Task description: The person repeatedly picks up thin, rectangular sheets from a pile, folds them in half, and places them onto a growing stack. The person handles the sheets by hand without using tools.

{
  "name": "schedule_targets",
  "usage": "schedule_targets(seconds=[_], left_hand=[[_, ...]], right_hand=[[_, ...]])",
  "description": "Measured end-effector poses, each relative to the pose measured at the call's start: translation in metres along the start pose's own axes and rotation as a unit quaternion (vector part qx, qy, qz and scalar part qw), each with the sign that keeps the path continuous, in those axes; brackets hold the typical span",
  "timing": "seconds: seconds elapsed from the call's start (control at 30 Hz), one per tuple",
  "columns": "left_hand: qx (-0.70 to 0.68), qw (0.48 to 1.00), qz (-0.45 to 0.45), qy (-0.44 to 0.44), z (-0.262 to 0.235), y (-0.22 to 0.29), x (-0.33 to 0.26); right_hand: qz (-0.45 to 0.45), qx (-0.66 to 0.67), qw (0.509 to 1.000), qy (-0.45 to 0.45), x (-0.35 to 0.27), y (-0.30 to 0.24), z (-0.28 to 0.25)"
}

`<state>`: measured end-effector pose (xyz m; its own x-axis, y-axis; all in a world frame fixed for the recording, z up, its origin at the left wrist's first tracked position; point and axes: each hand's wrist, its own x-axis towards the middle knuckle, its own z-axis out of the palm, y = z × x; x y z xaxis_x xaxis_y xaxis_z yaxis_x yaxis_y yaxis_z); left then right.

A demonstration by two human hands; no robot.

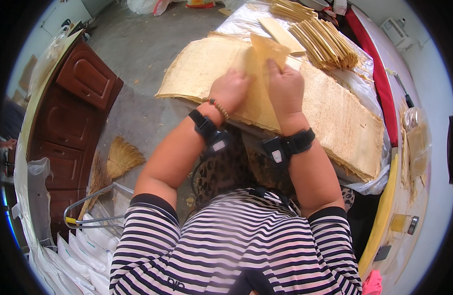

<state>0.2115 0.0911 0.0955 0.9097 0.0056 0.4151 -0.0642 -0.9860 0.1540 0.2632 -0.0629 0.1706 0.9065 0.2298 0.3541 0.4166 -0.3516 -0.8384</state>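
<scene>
A thin, tan, see-through sheet [261, 73], brittle-looking like a dried pancake, is partly raised and folded over in front of me. My right hand [287, 86] is closed on its right side, with the thumb on top. On the other side of the sheet my left hand [231, 88] has its fingers curled in at the sheet's edge; the fingertips are partly hidden. Beneath both hands lies a wide stack of pale yellow sheets [339, 105] with ragged edges, draped across the work surface. A dark band with a small box sits on each wrist.
Bundles of folded tan sheets [329, 44] and a flat folded piece [281, 35] lie beyond the stack on clear plastic. A red strip [371, 64] edges the right side. To the left are brown cabinets [64, 113], a straw broom [123, 156] and white sacks [84, 250].
</scene>
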Motion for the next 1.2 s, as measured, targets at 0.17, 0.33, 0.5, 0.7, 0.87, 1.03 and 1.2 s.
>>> schedule_targets(seconds=[0.17, 0.33, 0.5, 0.7, 0.87, 1.03, 1.2], left_hand=[[0.015, 0.999, -0.03, -0.033, -0.003, 0.014, 0.026], [-0.055, 0.997, 0.041, 0.035, 0.024, 0.026, 0.046], [-0.249, 0.967, -0.053, -0.011, 0.028, 0.044, 0.055], [-0.313, 0.944, 0.06, 0.083, 0.036, 0.121, 0.078], [-0.145, 0.981, 0.125, -0.011, 0.043, 0.161, 0.075], [-0.109, 0.985, 0.121, -0.065, 0.046, 0.181, 0.063], [-0.065, 0.983, 0.132, -0.111, 0.048, 0.187, 0.058]], right_hand=[[0.002, 0.237, 0.971, 0.032, -0.001, 0.002, -0.015], [0.011, 0.336, 0.936, 0.102, -0.017, 0.011, -0.039], [0.013, 0.415, 0.901, 0.124, -0.044, 0.023, -0.094], [0.071, 0.328, 0.918, 0.212, -0.058, 0.063, -0.161], [0.151, 0.352, 0.882, 0.276, -0.067, 0.124, -0.189], [0.184, 0.429, 0.826, 0.316, -0.072, 0.166, -0.195], [0.183, 0.419, 0.827, 0.328, -0.077, 0.177, -0.198]])
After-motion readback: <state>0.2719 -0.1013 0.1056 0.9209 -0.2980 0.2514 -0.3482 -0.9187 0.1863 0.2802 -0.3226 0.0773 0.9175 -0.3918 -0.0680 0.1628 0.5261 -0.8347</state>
